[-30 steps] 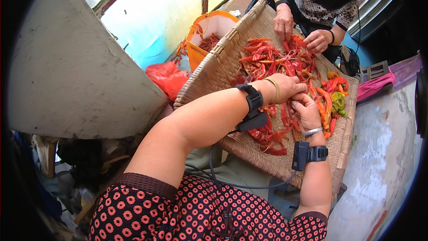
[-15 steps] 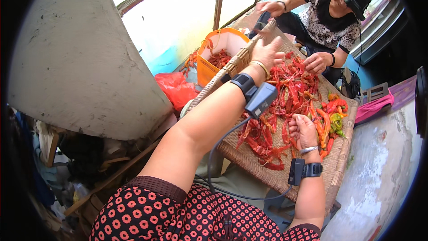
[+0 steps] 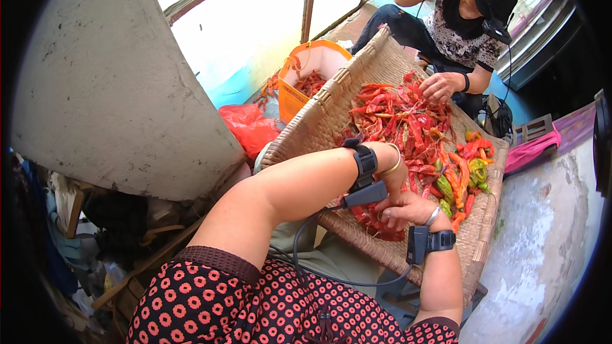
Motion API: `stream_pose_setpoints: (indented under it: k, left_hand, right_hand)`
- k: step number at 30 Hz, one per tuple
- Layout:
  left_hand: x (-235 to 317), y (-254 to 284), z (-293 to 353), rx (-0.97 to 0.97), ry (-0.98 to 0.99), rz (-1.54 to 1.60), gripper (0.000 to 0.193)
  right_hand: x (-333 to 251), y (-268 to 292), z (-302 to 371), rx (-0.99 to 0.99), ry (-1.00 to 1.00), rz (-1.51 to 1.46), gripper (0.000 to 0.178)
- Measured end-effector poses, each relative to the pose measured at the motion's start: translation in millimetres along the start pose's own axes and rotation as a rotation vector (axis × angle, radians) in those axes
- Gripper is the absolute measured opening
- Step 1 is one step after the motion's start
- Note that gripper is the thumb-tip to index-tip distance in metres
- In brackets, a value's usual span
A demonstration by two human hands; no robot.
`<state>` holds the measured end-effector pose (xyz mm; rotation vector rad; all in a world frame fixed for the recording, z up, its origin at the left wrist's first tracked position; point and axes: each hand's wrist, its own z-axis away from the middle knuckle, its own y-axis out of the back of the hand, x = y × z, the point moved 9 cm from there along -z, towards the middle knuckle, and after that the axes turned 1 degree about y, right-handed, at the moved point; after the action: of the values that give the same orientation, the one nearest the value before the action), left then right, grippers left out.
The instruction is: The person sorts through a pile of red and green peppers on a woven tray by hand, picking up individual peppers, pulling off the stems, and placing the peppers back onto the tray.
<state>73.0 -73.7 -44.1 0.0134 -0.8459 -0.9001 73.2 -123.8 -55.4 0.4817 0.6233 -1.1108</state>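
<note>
Mostly beyond hands [image 3: 412, 207]: red peppers [image 3: 414, 129], piled.

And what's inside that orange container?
Red peppers lie inside the orange container. Its front wall and the peppers on top hide the bottom, so whatever lies deeper can't be seen.

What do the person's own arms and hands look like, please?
The left hand is gloveless with a gold bangle at the wrist; the right hand is gloveless too, with a silver bangle. Beyond each bangle sit a black strap, a dark box and a cable. The short sleeves are black with coral rings and brown cuffs.
</note>
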Motion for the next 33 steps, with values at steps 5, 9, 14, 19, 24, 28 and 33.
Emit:
stream_pose_setpoints:
  k: [5,9,14,19,24,28,33]
  left_hand:
    - [-3.9,-8.3,-5.0,-0.012,0.074,-0.129,0.036]
    - [-2.1,-11.8,-2.4,0.021,0.067,-0.116,0.033]
    - [-4.1,9.1,-15.5,0.192,0.011,-0.237,0.034]
    - [-13.2,64.2,-8.9,0.652,-0.101,-0.168,0.037]
    - [-17.7,23.5,4.5,0.223,0.118,0.003,0.036]
    - [-5.0,0.2,-7.8,0.097,0.095,-0.235,0.034]
    - [-5.0,11.5,-8.7,0.243,0.089,-0.250,0.032]
  right_hand:
    - [5.7,-7.6,0.4,-0.066,-0.111,0.119,0.034]
    - [10.7,4.6,-0.6,0.009,-0.160,0.250,0.030]
    - [-1.6,31.5,2.2,0.261,0.077,0.330,0.026]
    - [-25.2,74.1,28.1,0.730,0.344,0.484,0.026]
    - [2.7,25.4,14.6,0.211,-0.020,0.336,0.028]
    - [17.3,15.2,5.9,0.099,-0.111,0.329,0.029]
    - [25.6,22.8,4.7,0.172,-0.164,0.115,0.029]
